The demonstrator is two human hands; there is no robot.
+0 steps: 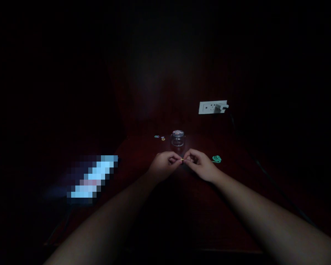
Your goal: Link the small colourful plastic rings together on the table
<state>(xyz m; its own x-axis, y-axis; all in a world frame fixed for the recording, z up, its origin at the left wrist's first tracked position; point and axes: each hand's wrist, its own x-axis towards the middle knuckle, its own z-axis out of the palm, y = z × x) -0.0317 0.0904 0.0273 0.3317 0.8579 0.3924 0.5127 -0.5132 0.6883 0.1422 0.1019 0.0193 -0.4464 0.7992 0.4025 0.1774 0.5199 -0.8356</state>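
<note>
yellow piece (182, 159), green coil (216, 159), dark red table (139, 147), white socket (206, 108)

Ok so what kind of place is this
Probably a dark room indoors: a reddish table, a wall socket with a plug in it, and what looks like a lit screen, though pixelated.

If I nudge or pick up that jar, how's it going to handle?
The jar stands upright, so a gentle low push would probably slide it across the table before tipping it. Its rounded sides suggest it could roll if knocked over. The clear walls look smooth, so perhaps slippery; whether they're glass or plastic isn't clear.
</note>
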